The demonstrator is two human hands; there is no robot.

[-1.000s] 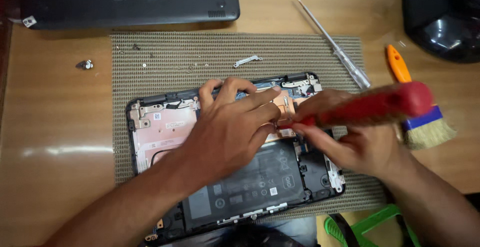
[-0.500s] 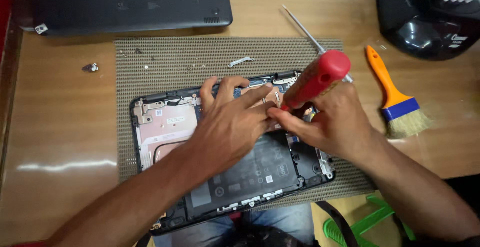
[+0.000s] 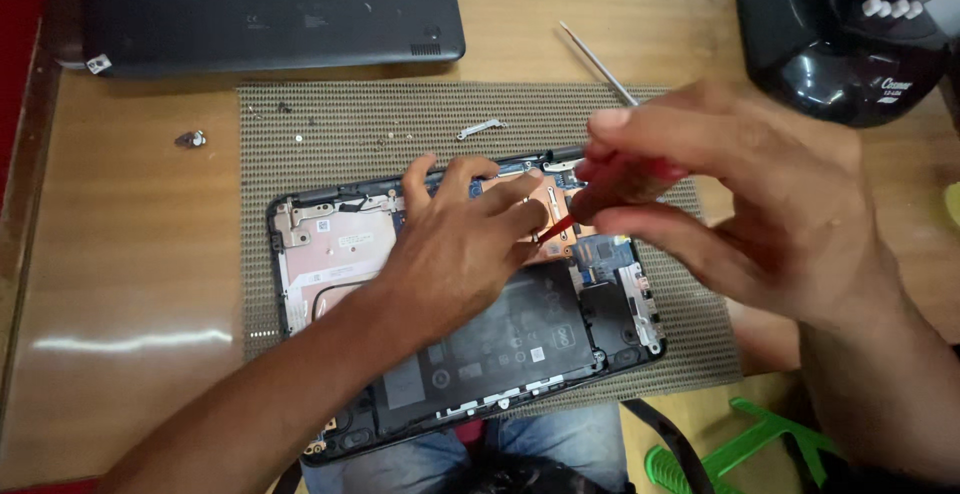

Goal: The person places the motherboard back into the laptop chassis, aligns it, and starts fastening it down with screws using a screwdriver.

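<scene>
Right hand (image 3: 760, 214) has risen toward the camera since half a second ago, pinching the red-handled screwdriver (image 3: 610, 189), tip over the copper heat plate (image 3: 545, 209). Left hand (image 3: 460, 244) stays spread flat, gripping nothing, on the opened black laptop base (image 3: 460, 354), lying on the woven mat (image 3: 330, 134).

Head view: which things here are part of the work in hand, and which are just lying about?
In use: opened laptop, red-handled screwdriver, left hand, right hand, woven mat.

Lying about: closed black laptop, long metal rod, metal bracket, green plastic piece.
</scene>
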